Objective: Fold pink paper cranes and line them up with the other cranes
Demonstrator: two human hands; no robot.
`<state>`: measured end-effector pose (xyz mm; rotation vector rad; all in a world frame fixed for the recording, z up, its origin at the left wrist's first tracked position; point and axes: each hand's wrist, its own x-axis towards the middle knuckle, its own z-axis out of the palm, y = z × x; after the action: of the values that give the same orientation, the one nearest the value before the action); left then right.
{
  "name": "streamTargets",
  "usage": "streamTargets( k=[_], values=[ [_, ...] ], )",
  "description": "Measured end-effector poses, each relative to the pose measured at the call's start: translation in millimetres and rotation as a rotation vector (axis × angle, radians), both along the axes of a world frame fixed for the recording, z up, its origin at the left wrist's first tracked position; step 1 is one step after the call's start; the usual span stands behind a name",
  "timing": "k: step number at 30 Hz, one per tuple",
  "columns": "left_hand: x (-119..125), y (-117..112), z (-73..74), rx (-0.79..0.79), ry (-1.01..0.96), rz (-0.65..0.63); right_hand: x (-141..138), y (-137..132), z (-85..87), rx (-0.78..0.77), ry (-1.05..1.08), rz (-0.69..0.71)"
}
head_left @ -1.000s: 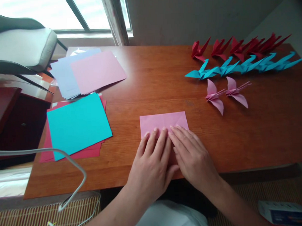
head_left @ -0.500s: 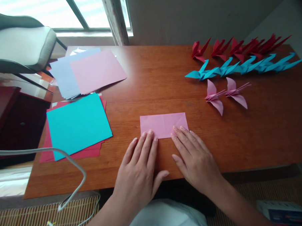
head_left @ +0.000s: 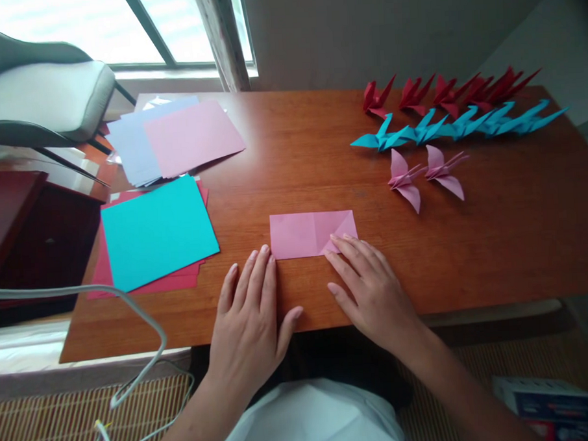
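Observation:
A pink sheet of origami paper (head_left: 294, 235), folded into a rectangle with crease lines, lies flat on the wooden table in front of me. The fingers of my right hand (head_left: 375, 285) press on its lower right part, stretched out. Flat on the table beside the paper's lower left corner rests my left hand (head_left: 249, 313), its fingers extended and thumb spread. Neither hand grips anything. Two folded pink cranes (head_left: 404, 183) stand farther right.
Blue cranes (head_left: 434, 133) and red cranes (head_left: 415, 95) form two rows at the back right. On the left lie a turquoise sheet (head_left: 161, 233) over red sheets, and pink paper (head_left: 193, 137) over pale blue sheets. A white cable (head_left: 147, 315) arcs at the lower left.
My left hand has slid left off the folded paper to beside its corner. My right hand stays on the paper's right side. The view has shifted slightly.

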<state>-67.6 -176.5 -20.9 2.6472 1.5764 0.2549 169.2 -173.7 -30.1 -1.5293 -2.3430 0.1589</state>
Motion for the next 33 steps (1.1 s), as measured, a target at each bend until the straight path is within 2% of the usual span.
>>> streamTargets(
  k=[25,28,33],
  values=[
    [1,2,-2.6,0.062,0.013,-0.027,-5,-2,-0.3,0.025,-0.037,-0.018],
    [1,1,-2.3,0.055,0.009,-0.023,-5,-4,-2.0,0.051,-0.032,-0.07],
    [2,0,-3.2,0.043,-0.017,-0.011,-5,-7,-10.1,0.166,0.029,-0.25]
  ],
)
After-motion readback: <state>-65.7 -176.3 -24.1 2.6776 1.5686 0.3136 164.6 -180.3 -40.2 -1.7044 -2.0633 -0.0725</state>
